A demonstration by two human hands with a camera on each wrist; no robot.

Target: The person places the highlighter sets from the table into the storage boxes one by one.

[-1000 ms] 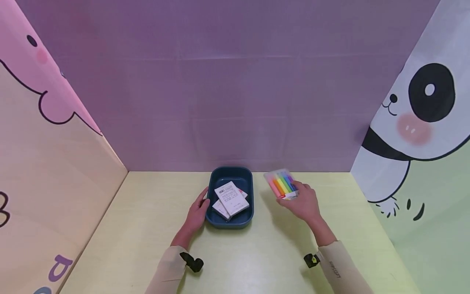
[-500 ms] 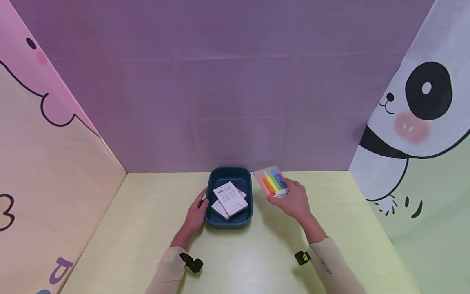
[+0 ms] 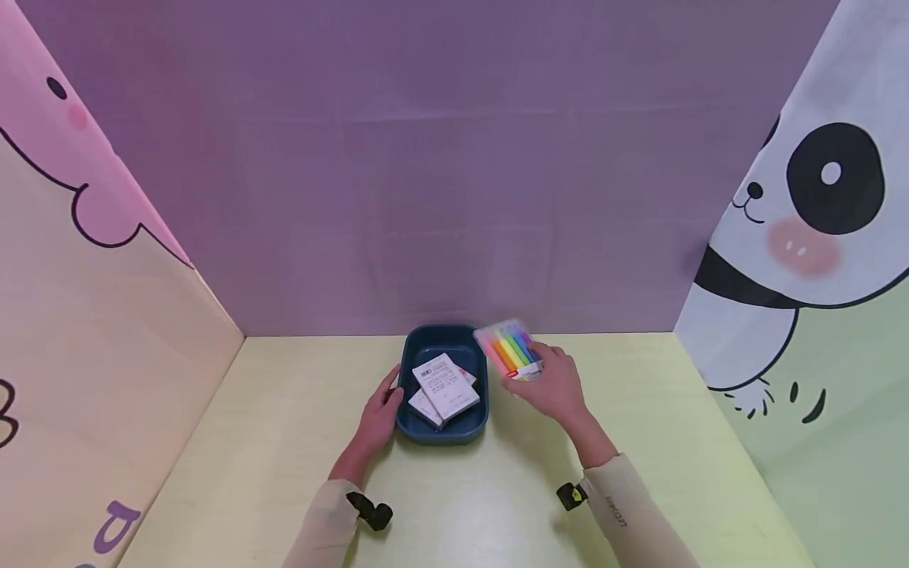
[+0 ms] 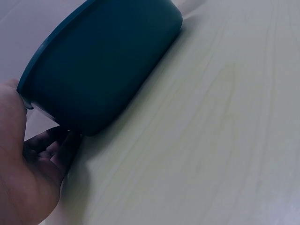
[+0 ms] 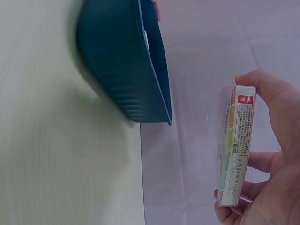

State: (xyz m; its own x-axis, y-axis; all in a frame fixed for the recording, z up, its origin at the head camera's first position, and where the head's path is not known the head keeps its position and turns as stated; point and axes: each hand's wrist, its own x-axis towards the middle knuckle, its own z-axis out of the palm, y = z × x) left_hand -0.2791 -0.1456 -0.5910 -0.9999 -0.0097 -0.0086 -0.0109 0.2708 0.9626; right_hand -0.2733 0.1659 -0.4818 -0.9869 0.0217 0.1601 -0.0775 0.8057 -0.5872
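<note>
A dark blue plastic storage bin (image 3: 442, 435) stands on the table. My left hand (image 3: 378, 410) grips its left side, with the thumb at the rim and fingers curled by the bottom corner, as the left wrist view shows. Inside the bin lie two small white boxes, the upper one (image 3: 447, 385) printed and resting crosswise on the lower one (image 3: 424, 406). My right hand (image 3: 555, 385) pinches a clear flat pack of rainbow-coloured markers (image 3: 507, 347) between thumb and fingers. The pack is raised, its corner overlapping the bin's right rim in the head view; the right wrist view shows its printed edge (image 5: 238, 136).
Pale wood-look table (image 3: 284, 473) surrounds the bin. A purple backdrop (image 3: 454, 173) rises behind it. Side panels carry a pink cartoon (image 3: 92, 142) on the left and a panda (image 3: 831, 260) on the right.
My right hand has moved left with the marker pack, from beside the bin to its right rim. My left hand and the bin stay in place.
</note>
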